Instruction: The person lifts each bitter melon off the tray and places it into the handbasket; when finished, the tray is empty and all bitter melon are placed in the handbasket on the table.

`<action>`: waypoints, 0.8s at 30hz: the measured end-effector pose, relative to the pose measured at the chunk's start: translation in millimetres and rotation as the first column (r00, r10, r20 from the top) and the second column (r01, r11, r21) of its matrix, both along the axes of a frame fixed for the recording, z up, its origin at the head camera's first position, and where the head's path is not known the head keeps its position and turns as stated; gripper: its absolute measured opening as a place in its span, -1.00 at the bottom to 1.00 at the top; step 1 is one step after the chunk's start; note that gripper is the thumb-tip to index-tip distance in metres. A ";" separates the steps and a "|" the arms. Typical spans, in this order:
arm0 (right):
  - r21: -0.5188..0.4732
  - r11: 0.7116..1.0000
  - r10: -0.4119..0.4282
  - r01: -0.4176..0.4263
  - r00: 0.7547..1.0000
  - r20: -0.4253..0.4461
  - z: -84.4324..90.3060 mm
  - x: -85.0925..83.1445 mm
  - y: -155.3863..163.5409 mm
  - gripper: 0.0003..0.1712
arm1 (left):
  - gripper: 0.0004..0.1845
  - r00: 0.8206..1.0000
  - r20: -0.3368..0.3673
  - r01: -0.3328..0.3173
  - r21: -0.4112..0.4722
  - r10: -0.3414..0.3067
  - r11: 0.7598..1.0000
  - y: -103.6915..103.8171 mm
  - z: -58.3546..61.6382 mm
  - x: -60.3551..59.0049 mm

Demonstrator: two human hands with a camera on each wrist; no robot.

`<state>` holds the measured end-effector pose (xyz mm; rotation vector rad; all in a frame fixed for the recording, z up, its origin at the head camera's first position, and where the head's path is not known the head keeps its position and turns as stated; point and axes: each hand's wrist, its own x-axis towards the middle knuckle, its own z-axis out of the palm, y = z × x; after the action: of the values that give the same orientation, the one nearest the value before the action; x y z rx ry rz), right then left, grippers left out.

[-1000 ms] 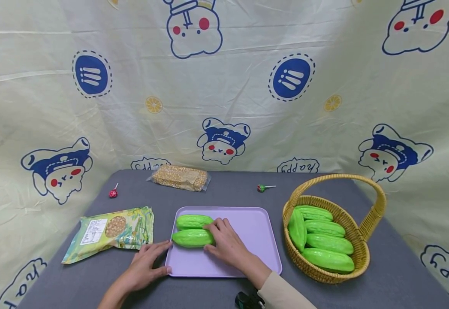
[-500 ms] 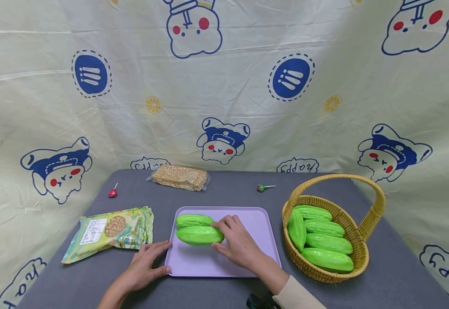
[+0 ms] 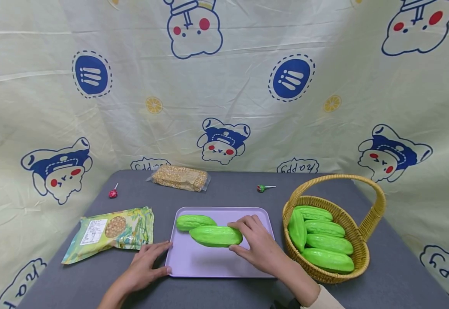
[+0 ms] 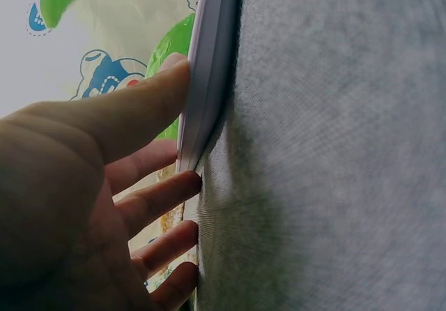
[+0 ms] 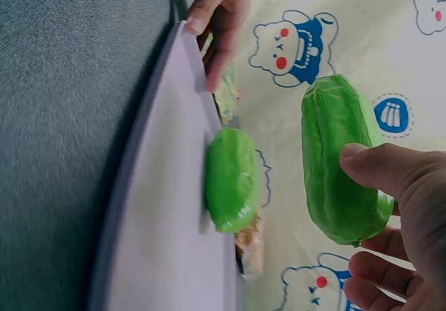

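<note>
Where fingers (image 3: 247,225) wrap: gourd's (image 3: 215,235) end hidden.

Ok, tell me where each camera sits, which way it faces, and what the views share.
Head: looks forward and down at the grey table; both hands show.
Left wrist: at table level by the left hand, fingers at the flat lilac plastic tray.
Right wrist: behind the right hand gripping a glossy green ridged gourd.
Shared: tray, gourds.

Head view high, facing forward-down; both wrist views close, sharing the tray (image 3: 255,214).
</note>
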<state>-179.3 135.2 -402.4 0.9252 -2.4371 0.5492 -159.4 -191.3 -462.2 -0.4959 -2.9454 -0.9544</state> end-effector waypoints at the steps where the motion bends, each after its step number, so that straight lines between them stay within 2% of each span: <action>1: -0.004 1.000 0.002 -0.002 1.000 -0.013 1.7 1.0 3.9 -0.42 | -0.31 1.000 -0.002 0.002 -0.001 -0.002 1.000 -0.1 0.1 0.0; 9: -0.025 1.000 0.010 -0.013 0.994 -0.106 14.5 9.6 37.1 -0.38 | -0.31 1.000 -0.002 0.011 0.002 -0.011 1.000 -0.8 0.6 0.0; 16: -0.041 0.999 0.000 -0.005 0.993 -0.121 22.3 21.9 64.4 -0.35 | -0.30 1.000 0.018 0.012 0.005 -0.012 1.000 -0.7 1.8 0.2; 24: -0.007 0.995 -0.101 0.101 0.990 -0.100 28.2 35.7 92.1 -0.31 | -0.31 1.000 0.005 0.012 -0.001 -0.012 1.000 -1.0 1.4 -0.1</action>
<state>-143.6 227.3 -374.2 0.8037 -2.3772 0.4583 -159.5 -192.4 -460.8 -0.5129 -2.9513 -0.9567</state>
